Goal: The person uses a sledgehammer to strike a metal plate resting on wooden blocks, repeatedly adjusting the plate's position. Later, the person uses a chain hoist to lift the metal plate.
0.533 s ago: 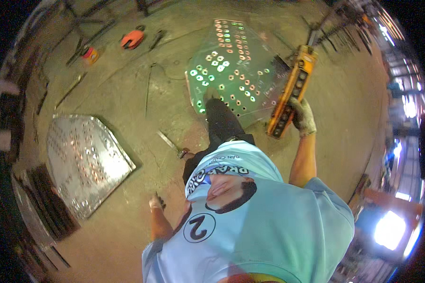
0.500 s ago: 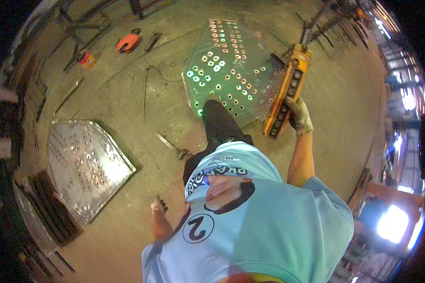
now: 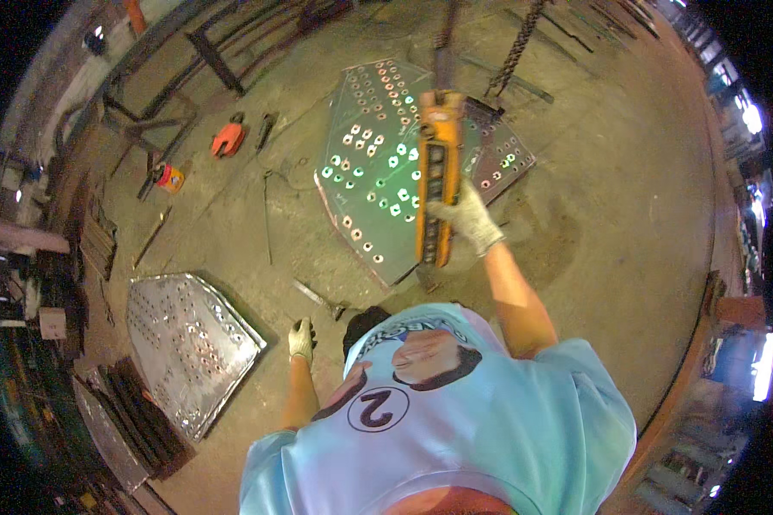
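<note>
My right hand (image 3: 465,215), in a pale work glove, is wrapped round a long yellow pendant control box (image 3: 439,184) with a row of dark buttons. The box hangs from a cable (image 3: 443,51) and covers part of a large drilled metal plate (image 3: 339,202). Many holes pierce that plate, and a chain (image 3: 518,50) comes down to a dark fitting near its right part. My gloved left hand (image 3: 301,339) hangs low with curled fingers, and I see nothing in it. Closest to it in view is a wrench-like metal tool (image 3: 316,298) on the floor.
A second drilled plate (image 3: 176,343), shiny, lies at left beside dark metal strips (image 3: 142,421). An orange lifting clamp (image 3: 228,139), a red-and-yellow container (image 3: 170,178) and a thin rod (image 3: 268,219) are on the floor. Dark metal frames (image 3: 215,62) stand at far left.
My right hand has carried the control box leftward, and it now stands more upright before the plate. My foot no longer shows over the plate. The view has shifted; my left hand stays low.
</note>
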Action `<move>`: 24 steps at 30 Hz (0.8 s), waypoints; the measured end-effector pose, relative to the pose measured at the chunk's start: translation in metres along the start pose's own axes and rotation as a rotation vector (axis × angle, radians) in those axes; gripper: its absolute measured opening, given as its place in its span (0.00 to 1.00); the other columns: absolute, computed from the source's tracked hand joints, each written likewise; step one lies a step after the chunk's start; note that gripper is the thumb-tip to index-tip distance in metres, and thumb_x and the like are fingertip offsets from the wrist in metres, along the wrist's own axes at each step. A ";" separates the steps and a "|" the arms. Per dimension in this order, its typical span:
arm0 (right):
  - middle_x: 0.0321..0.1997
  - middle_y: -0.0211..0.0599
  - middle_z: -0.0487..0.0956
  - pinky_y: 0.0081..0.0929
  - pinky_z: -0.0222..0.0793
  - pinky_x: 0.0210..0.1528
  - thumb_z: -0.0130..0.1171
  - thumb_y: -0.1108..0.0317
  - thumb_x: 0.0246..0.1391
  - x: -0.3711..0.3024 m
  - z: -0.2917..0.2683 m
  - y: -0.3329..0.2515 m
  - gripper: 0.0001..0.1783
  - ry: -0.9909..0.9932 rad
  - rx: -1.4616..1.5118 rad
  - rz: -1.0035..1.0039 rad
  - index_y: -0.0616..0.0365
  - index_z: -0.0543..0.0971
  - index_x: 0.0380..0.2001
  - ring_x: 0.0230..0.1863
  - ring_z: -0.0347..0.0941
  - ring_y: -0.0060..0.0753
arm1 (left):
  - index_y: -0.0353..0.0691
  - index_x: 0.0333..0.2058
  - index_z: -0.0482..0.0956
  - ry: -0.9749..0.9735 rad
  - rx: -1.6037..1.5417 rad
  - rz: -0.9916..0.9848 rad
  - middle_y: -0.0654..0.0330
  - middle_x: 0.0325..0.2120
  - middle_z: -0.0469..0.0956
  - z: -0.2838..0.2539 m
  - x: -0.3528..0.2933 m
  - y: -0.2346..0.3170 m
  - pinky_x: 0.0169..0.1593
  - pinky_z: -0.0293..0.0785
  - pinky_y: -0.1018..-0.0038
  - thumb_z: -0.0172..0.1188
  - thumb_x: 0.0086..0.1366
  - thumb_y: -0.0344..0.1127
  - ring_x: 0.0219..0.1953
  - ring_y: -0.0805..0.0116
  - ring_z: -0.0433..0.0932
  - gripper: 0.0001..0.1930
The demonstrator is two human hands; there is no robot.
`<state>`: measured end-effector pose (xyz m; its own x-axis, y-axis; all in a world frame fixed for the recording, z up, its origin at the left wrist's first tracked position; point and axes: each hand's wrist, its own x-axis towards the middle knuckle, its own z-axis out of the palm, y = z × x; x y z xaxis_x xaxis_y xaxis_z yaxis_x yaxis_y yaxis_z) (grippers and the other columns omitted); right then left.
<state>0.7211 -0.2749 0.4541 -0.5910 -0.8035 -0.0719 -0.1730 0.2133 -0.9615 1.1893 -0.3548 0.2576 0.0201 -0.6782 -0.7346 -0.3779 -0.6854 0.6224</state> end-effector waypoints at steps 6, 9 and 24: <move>0.45 0.51 0.78 0.34 0.71 0.53 0.72 0.59 0.40 -0.036 -0.098 -0.030 0.38 -0.129 -0.148 0.021 0.68 0.68 0.51 0.47 0.76 0.42 | 0.39 0.55 0.70 -0.337 -0.144 0.327 0.57 0.46 0.77 0.217 -0.094 0.121 0.42 0.74 0.70 0.51 0.67 0.55 0.42 0.66 0.77 0.28; 0.47 0.51 0.78 0.33 0.70 0.54 0.71 0.59 0.40 -0.052 -0.151 -0.036 0.38 -0.128 -0.211 0.078 0.68 0.68 0.52 0.48 0.75 0.40 | 0.39 0.61 0.63 -0.685 -0.385 0.331 0.55 0.52 0.74 0.321 -0.146 0.141 0.50 0.73 0.65 0.42 0.71 0.58 0.50 0.61 0.74 0.31; 0.44 0.67 0.76 0.43 0.71 0.51 0.69 0.50 0.38 -0.013 -0.378 0.041 0.42 -0.238 -0.392 0.073 0.72 0.65 0.48 0.48 0.75 0.61 | 0.45 0.59 0.65 -0.768 -0.479 0.298 0.59 0.47 0.73 0.619 -0.224 0.144 0.46 0.71 0.64 0.35 0.62 0.76 0.45 0.63 0.72 0.43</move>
<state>0.4240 -0.0458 0.5155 -0.4234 -0.8741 -0.2382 -0.4501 0.4311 -0.7820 0.5577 -0.1373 0.3447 -0.6937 -0.6000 -0.3985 0.1534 -0.6637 0.7321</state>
